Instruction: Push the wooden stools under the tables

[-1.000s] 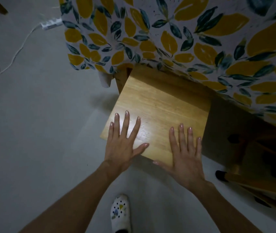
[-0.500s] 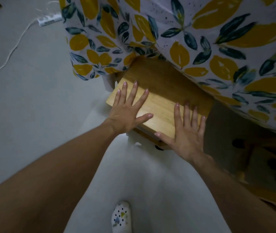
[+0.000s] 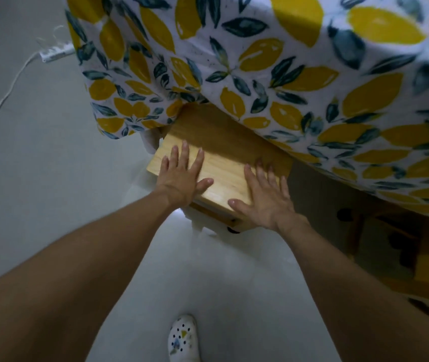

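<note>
A light wooden stool (image 3: 224,171) stands partly under a table draped in a white cloth with yellow lemons and dark leaves (image 3: 273,74). The far half of the seat lies in shadow beneath the cloth's hem. My left hand (image 3: 182,178) lies flat on the seat's near left part, fingers spread. My right hand (image 3: 263,197) lies flat on the near right corner, fingers spread, fingertips at the shadow's edge. Neither hand grips anything.
A second wooden stool (image 3: 401,252) sits in shadow under the table at the right. A white power strip (image 3: 56,53) with its cord (image 3: 7,92) lies on the pale floor at the upper left. My white patterned shoe (image 3: 183,338) is at the bottom.
Both hands have slid the stool away from me, farther under the table. More of the seat is now covered by the cloth's overhang. My arms have stretched out.
</note>
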